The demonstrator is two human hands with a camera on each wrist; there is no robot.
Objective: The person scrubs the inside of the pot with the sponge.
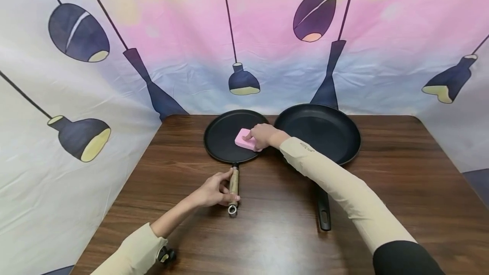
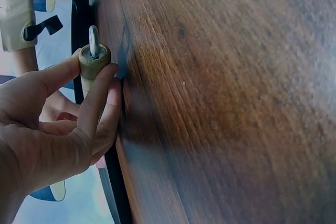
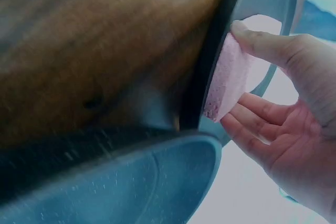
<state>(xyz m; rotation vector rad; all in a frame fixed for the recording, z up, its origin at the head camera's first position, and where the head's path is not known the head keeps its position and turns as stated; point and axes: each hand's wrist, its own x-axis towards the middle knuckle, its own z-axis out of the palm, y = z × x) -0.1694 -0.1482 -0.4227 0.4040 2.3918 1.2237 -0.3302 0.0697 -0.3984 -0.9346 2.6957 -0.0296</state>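
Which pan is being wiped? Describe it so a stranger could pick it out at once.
On the brown wooden table, two black pans sit side by side at the far edge. It is the flat pan on the left, where the right hand presses a pink sponge. Unlike the larger deep pan with its black handle, it has a wooden handle, gripped by the left hand.

Staged tabletop set – wooden table (image 1: 382, 190), printed lamp-pattern backdrop (image 1: 114, 75), two pans (image 1: 328, 135)
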